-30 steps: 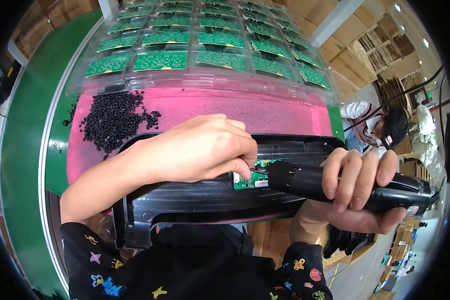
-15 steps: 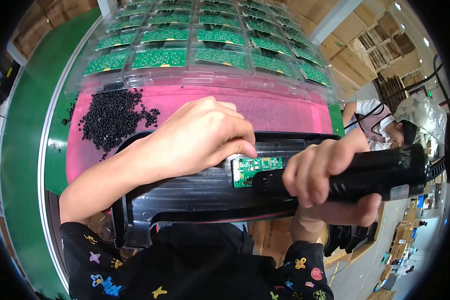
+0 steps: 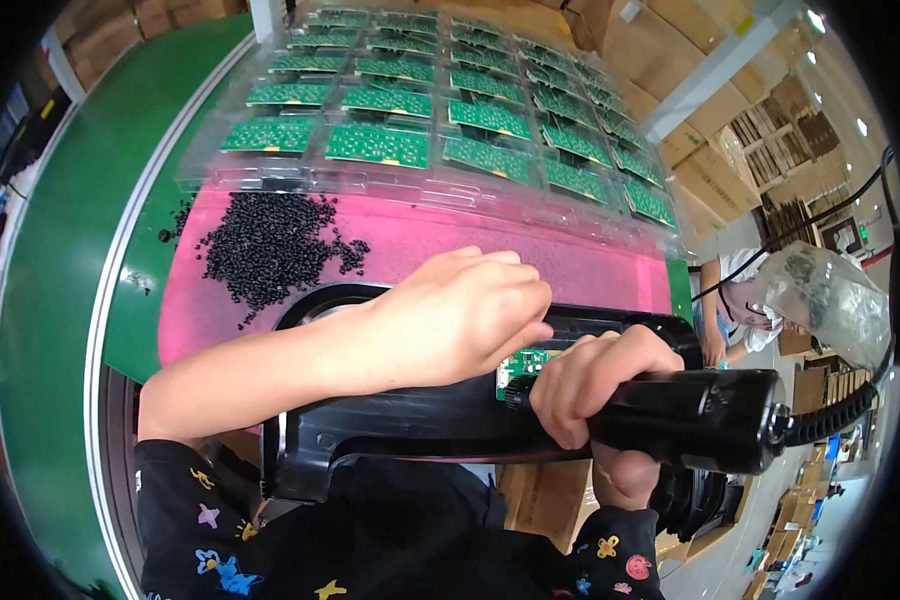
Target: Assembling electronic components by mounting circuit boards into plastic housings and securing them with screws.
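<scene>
My right hand point(image 3: 605, 380) is wrapped around a black electric screwdriver point(image 3: 695, 415), tilted with its nose at the near left corner of a small green circuit board point(image 3: 511, 374). The board sits inside a long black plastic housing point(image 3: 410, 422) in front of me, and my right fingers cover part of it. Just beyond the board's far left side, my left hand point(image 3: 475, 315) is closed with curled fingers. Whatever it may hold is hidden. The left forearm crosses over the housing's left part.
On the pink mat point(image 3: 400, 240) lies a pile of small black screws point(image 3: 270, 245). Clear plastic trays point(image 3: 370, 180) with rows of green boards stand behind. A cable point(image 3: 840, 418) trails from the screwdriver. Another person point(image 3: 735, 300) works at the far right.
The whole view has shifted. The screwdriver's nose has moved to the board's near left corner, and its back end has swung toward me. My left hand stays closed beside the board.
</scene>
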`<action>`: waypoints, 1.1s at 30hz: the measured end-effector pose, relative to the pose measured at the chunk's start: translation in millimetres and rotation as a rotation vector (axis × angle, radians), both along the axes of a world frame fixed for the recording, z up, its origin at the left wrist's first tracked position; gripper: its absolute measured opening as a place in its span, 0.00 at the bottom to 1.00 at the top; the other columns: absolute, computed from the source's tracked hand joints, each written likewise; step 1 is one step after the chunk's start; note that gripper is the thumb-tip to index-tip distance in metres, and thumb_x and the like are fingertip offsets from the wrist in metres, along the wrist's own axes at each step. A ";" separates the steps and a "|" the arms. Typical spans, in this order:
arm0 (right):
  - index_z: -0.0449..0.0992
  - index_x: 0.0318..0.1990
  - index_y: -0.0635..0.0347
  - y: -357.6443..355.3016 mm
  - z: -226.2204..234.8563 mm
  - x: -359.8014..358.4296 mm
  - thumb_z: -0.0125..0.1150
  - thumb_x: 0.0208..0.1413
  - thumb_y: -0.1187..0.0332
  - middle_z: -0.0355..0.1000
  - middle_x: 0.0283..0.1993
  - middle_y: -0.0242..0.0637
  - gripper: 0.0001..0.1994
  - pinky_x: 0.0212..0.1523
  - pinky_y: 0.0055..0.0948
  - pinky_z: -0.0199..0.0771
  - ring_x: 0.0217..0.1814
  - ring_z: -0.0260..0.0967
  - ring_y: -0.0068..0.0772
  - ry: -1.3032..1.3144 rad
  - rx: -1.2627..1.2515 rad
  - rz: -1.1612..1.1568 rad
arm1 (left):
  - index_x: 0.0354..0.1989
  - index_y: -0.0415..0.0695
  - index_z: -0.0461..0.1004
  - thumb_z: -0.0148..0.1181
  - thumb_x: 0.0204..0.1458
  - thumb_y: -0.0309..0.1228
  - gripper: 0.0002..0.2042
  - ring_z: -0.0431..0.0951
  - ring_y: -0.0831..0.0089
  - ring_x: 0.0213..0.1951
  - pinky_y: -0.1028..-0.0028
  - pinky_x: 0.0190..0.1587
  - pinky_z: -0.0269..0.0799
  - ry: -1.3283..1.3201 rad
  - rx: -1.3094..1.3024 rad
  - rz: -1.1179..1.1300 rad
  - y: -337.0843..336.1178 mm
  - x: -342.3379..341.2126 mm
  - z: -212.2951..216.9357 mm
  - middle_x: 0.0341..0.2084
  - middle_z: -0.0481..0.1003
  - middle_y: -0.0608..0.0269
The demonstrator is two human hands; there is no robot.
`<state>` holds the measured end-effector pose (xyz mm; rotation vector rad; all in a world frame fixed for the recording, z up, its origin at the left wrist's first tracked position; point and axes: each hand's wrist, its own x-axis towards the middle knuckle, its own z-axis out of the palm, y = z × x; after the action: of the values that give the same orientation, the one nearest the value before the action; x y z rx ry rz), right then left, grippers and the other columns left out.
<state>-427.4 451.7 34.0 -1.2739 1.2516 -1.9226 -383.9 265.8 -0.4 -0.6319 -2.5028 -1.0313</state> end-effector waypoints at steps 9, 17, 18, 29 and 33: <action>0.70 0.41 0.64 10.5 -6.0 -1.5 0.73 0.46 0.59 0.71 0.25 0.34 0.23 0.28 0.24 0.67 0.25 0.68 0.25 -0.064 -0.085 0.044 | 0.31 0.40 0.73 0.61 0.52 0.30 0.06 0.73 0.58 0.35 0.62 0.38 0.68 -0.015 -0.098 -0.083 0.6 0.4 -5.4 0.27 0.73 0.59; 0.63 0.40 0.60 21.7 5.5 -9.4 0.65 0.55 0.47 0.67 0.19 0.30 0.26 0.15 0.25 0.69 0.13 0.64 0.24 0.071 -0.550 -0.209 | 0.30 0.42 0.76 0.62 0.51 0.33 0.07 0.74 0.64 0.40 0.65 0.42 0.66 -0.118 -0.190 -0.287 2.9 0.9 9.7 0.29 0.74 0.63; 0.63 0.40 0.60 23.3 3.9 -9.9 0.64 0.55 0.46 0.67 0.19 0.30 0.25 0.14 0.25 0.69 0.13 0.64 0.24 0.065 -0.587 -0.224 | 0.30 0.42 0.76 0.62 0.51 0.33 0.07 0.74 0.64 0.40 0.65 0.42 0.66 -0.122 -0.191 -0.298 3.2 -0.2 8.7 0.29 0.74 0.63; 0.62 0.43 0.58 39.7 10.0 -17.4 0.63 0.55 0.44 0.68 0.23 0.31 0.27 0.21 0.28 0.71 0.17 0.66 0.26 0.059 -0.546 -0.163 | 0.31 0.44 0.76 0.67 0.46 0.28 0.07 0.74 0.69 0.34 0.71 0.35 0.63 -0.038 -0.111 -0.242 9.1 -0.2 11.0 0.29 0.75 0.69; 0.62 0.36 0.57 31.9 12.7 -12.1 0.65 0.53 0.50 0.66 0.17 0.28 0.22 0.15 0.21 0.70 0.12 0.62 0.18 -0.019 -0.628 -0.253 | 0.34 0.43 0.75 0.69 0.44 0.30 0.11 0.75 0.67 0.38 0.69 0.40 0.66 -0.137 -0.098 -0.293 6.7 -1.8 8.6 0.34 0.77 0.67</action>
<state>-439.5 483.6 46.7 -1.4258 0.8494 -2.6369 -385.7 272.5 8.1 -1.0138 -2.6466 -1.0892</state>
